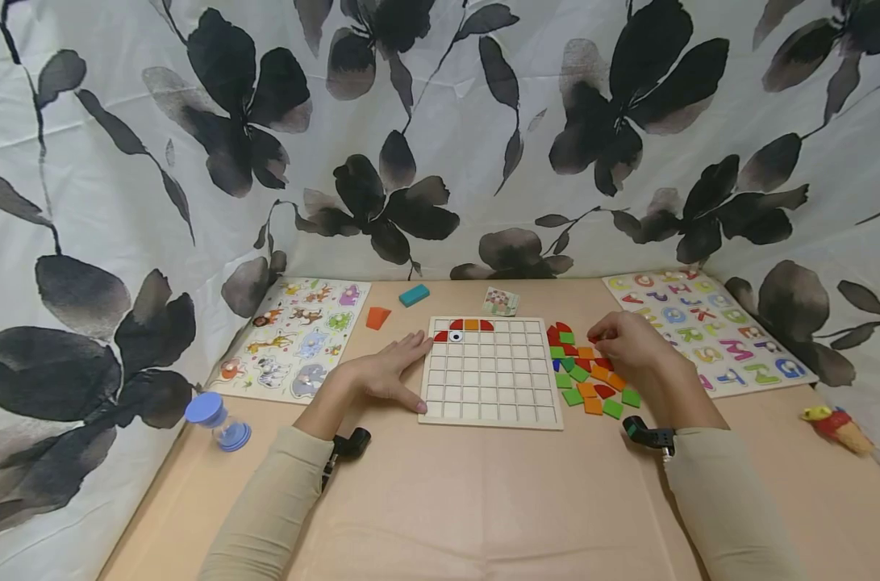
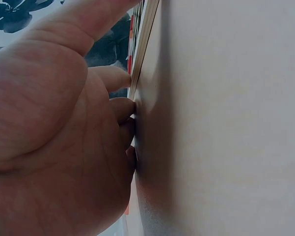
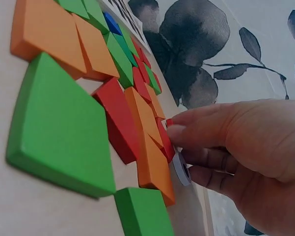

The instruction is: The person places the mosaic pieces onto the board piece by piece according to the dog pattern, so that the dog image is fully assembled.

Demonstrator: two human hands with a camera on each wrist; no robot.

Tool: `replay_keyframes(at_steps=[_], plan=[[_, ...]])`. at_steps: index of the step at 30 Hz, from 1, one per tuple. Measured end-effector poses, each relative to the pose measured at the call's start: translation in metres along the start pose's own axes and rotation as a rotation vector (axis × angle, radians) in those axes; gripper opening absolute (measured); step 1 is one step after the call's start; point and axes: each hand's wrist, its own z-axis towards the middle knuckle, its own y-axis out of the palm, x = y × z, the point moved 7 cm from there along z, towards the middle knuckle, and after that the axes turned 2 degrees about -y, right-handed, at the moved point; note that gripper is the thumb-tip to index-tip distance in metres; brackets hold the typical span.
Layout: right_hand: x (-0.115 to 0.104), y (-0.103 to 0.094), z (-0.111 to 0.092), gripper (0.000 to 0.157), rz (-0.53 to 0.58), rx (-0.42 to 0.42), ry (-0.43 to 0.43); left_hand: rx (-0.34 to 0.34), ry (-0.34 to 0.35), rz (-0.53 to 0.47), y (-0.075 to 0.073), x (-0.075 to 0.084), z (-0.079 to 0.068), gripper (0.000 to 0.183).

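Fingers (image 1: 413, 344) spread at one edge of the board (image 1: 494, 375), pinched near another

The left hand (image 1: 383, 376) is splayed, thumb well away from the other digits, its tips touching the board's left edge; the thumb rests by the near left corner. The right hand (image 1: 628, 349) is curled over the far right part of the loose tiles (image 1: 578, 374), thumb and forefinger pinching a small red piece (image 3: 169, 121). Below those tips, a white piece (image 3: 181, 168) with a dark centre sits beside the other fingers.

The board lies flat on the surface (image 1: 483, 500) between the hands, pale and ruled into square cells. Its far row carries red, orange and red pieces; the next row has a red one and a white square with a dark dot. The tiles lie just right of it, green, orange and red with a little blue, some overlapping.

Farther out are an animal sheet (image 1: 310, 343), a letter sheet (image 1: 715, 331), a picture card (image 1: 501, 302) and a blue-capped sand timer (image 1: 206, 410).

Most of the pinched piece is hidden behind the digits. The left wrist view cuts the board to a thin edge, and the card's picture is too small to read.
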Motion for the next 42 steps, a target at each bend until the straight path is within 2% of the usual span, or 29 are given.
replay_keyframes(at_steps=[3, 11, 14, 17, 19, 24, 31, 33, 37, 42], plan=[[0.000, 0.000, 0.001, 0.022, -0.035, 0.007, -0.033, -0.001, 0.000, 0.002, 0.000, 0.000, 0.000, 0.122], [0.005, -0.002, 0.001, 0.014, -0.060, 0.054, -0.026, 0.006, 0.007, -0.001, 0.001, 0.000, 0.000, 0.122], [0.005, -0.003, 0.000, 0.009, -0.034, 0.066, -0.003, 0.007, 0.006, -0.004, 0.001, -0.001, 0.000, 0.122], [-0.001, -0.004, -0.001, 0.009, 0.042, 0.073, 0.027, 0.007, 0.007, -0.006, 0.001, -0.001, 0.000, 0.122], [-0.011, -0.006, 0.001, 0.012, 0.076, 0.097, 0.018, 0.006, 0.009, -0.008, 0.001, 0.000, 0.000, 0.122], [-0.052, -0.005, 0.012, 0.021, 0.080, 0.158, -0.092, 0.009, 0.016, -0.011, 0.001, 0.001, -0.001, 0.121], [-0.110, 0.018, 0.041, 0.013, 0.156, 0.165, -0.332, 0.003, 0.011, -0.012, 0.002, 0.001, -0.002, 0.122], [-0.124, 0.026, 0.049, 0.012, 0.176, 0.161, -0.372, 0.006, 0.016, -0.009, 0.002, 0.000, -0.001, 0.121], [-0.146, 0.046, 0.064, 0.011, 0.174, 0.144, -0.386, 0.009, 0.014, -0.004, 0.002, 0.000, -0.001, 0.122], [-0.159, 0.073, 0.080, 0.014, 0.133, 0.091, -0.361, 0.002, -0.002, -0.008, 0.002, -0.001, -0.001, 0.121]])
